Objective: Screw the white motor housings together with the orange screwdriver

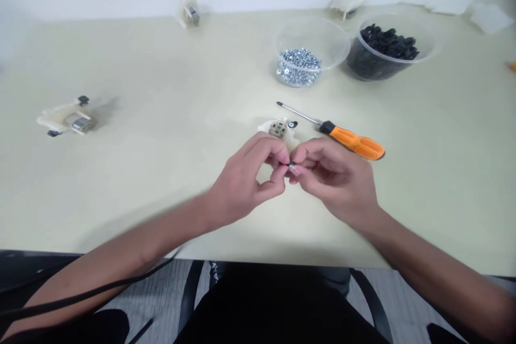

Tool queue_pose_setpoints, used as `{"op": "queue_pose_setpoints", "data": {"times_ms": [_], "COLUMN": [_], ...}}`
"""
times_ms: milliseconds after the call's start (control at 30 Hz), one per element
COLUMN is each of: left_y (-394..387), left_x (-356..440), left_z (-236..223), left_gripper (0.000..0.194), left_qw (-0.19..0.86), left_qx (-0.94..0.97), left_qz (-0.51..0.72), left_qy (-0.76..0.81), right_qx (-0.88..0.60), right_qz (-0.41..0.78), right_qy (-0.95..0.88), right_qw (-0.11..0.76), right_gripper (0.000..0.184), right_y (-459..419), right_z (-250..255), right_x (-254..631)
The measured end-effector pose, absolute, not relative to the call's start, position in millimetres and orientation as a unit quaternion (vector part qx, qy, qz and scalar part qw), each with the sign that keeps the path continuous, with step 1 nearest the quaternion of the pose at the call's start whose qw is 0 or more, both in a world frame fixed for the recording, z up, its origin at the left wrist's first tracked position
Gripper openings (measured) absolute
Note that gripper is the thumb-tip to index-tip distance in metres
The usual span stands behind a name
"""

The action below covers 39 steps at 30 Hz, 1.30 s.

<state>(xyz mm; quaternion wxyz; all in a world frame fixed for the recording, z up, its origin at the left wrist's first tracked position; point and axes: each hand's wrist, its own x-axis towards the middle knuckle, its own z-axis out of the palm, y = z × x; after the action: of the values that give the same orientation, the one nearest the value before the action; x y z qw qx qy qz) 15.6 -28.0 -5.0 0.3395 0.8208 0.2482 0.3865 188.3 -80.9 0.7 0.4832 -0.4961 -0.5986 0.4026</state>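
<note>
A small black part (pixel 291 164) with a shiny spot is pinched between the fingertips of both my hands. My left hand (pixel 252 172) is closed, its thumb and forefinger on the left side of the part. From the right, my right hand (pixel 338 177) closes thumb and forefinger on it; whether a screw is there too I cannot tell. Just beyond the fingers lies a cream plastic housing (pixel 291 142) with a round motor end (pixel 278 128) and a black piece (pixel 293 124) with a silver centre. My hands hide its near side.
An orange-handled screwdriver (pixel 357 143) lies right of the housing. Behind stand a clear tub of silver screws (pixel 299 67) and another of black parts (pixel 387 45). More cream housings with motors lie at left (pixel 64 117), back left (pixel 189 12) and back right (pixel 349 1).
</note>
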Motion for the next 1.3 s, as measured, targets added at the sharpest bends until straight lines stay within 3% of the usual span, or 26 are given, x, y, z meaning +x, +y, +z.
{"op": "queue_pose_setpoints", "data": {"times_ms": [233, 500, 933, 1300], "left_y": [-33.4, -23.4, -25.9, -34.0], "left_x": [15.5, 13.4, 15.8, 14.5], "left_z": [-2.1, 2.5, -1.8, 0.7], "left_gripper": [0.017, 0.01, 0.013, 0.014], "left_qw": [0.324, 0.433, 0.411, 0.456], "left_qx": [0.817, 0.775, 0.785, 0.767], "left_qz": [0.397, 0.366, 0.341, 0.338], "left_qy": [0.263, 0.28, 0.313, 0.298], "right_qx": [-0.486, -0.519, -0.536, -0.534], "right_qz": [0.416, 0.373, 0.38, 0.431], "right_qy": [-0.586, -0.582, -0.576, -0.548], "right_qw": [0.497, 0.503, 0.487, 0.477], "right_gripper": [0.009, 0.006, 0.006, 0.008], "right_y": [-84.4, -83.7, -82.8, -90.0], "right_z": [-4.3, -2.3, -7.3, -0.5], "right_x": [188.6, 187.4, 185.0, 181.1]}}
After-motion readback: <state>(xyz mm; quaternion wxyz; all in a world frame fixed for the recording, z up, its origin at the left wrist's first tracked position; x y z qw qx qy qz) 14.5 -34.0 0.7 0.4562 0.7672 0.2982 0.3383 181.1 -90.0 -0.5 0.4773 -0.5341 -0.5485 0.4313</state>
